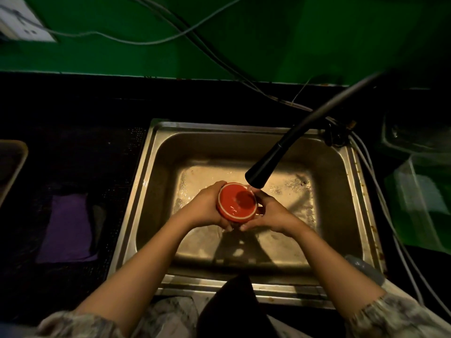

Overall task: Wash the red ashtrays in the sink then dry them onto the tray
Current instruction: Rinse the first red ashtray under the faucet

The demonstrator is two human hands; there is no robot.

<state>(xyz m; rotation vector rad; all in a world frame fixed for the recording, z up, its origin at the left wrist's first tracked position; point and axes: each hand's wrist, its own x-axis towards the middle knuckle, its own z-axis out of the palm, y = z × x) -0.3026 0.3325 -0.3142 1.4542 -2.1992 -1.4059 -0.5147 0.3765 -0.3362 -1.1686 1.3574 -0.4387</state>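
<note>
1. Two hands hold one red ashtray (236,204) over the middle of the sink (156,152), just under the black faucet head (260,175). The left hand (206,208) has its grip curled round the ashtray's left side, with the fingertips showing underneath. The right hand (267,212) cups the right side, its grip also curled against the ashtray.

2. The ashtray is tilted with its hollow facing up and towards the person. A thin stream appears to land at its upper right rim. Judging by that, the step in hand is rinsing.

3. To do it well, turn the ashtray slowly between both hands so the water sweeps the whole hollow and the pale rim, not one spot.

4. Wet glazed ware is likely slippery. Keep one hand holding firmly while the other rubs, and stay low over the basin so a slip is a short one.

5. Tip it to pour out the pooled water before moving away, or it will drip across the dark surface (73,113).

6. The purple cloth (68,228) lies left of the sink and looks handy for drying. At the far left edge sits what may be the tray (23,152); too little shows to be sure.

7. No other red ashtrays can be seen here.
</note>
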